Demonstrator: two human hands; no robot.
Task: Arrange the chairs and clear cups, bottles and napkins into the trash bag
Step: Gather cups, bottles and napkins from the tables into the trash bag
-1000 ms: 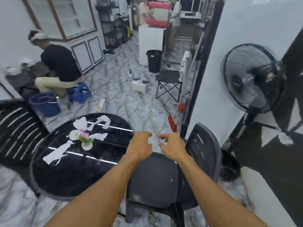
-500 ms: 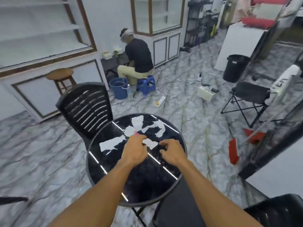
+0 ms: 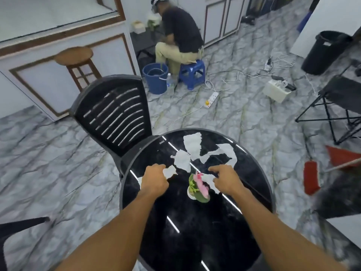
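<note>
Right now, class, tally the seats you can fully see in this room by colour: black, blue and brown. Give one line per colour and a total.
Black: 2, the slatted plastic chair and the folding chair
Blue: 1, the small plastic stool
Brown: 1, the wooden stool
Total: 4

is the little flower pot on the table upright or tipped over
Tipped, it seems: the flower pot leans on the table, white base toward the camera, pink bloom pointing away, between the two hands. Blur leaves some doubt.

Hands (image 3: 190,180) over napkins (image 3: 192,146), round black table (image 3: 259,184), chair (image 3: 115,112)
</note>
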